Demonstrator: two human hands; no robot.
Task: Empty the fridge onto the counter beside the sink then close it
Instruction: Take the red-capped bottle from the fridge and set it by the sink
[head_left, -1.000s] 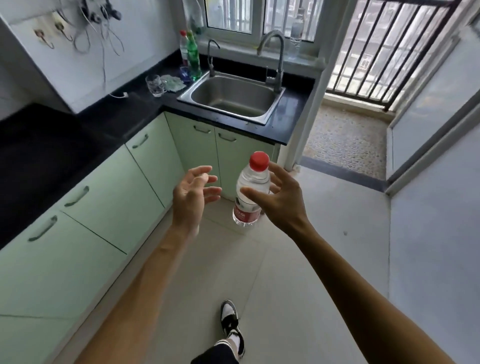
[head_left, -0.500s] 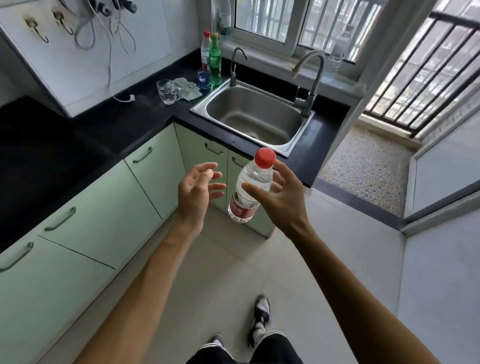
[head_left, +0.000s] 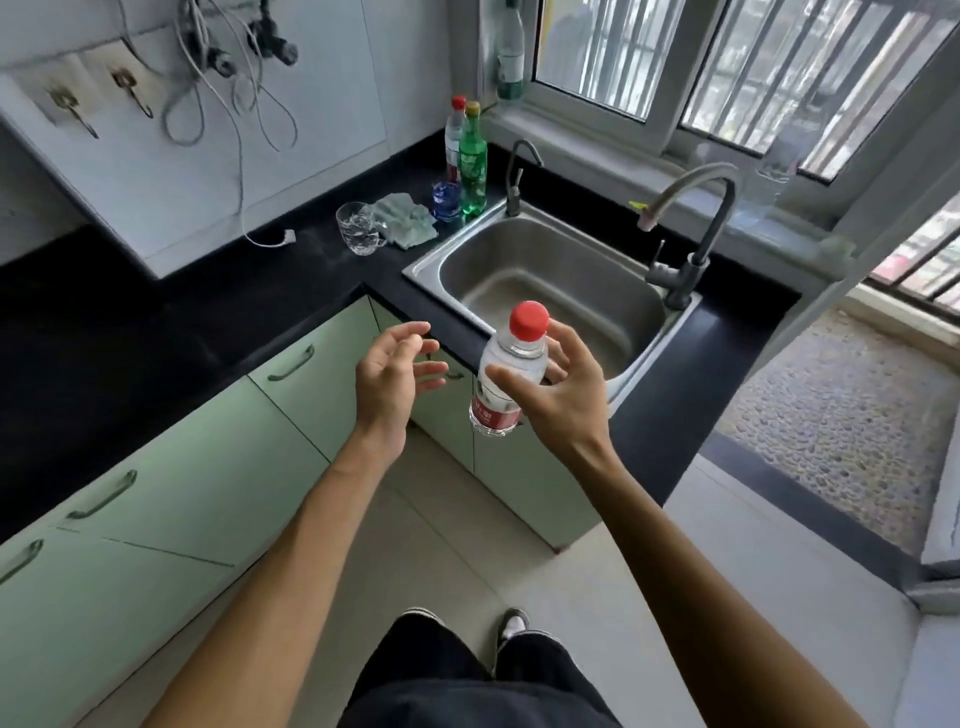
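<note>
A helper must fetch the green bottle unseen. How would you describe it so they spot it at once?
Find the steel sink under the window. On the black counter at its far left corner stand two bottles. The green bottle is the tinted one with a yellow cap, beside a clear red-capped bottle.

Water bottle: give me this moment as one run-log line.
right hand: holds water bottle | left hand: open, empty | water bottle: capped, in the air, not yet on counter
</note>
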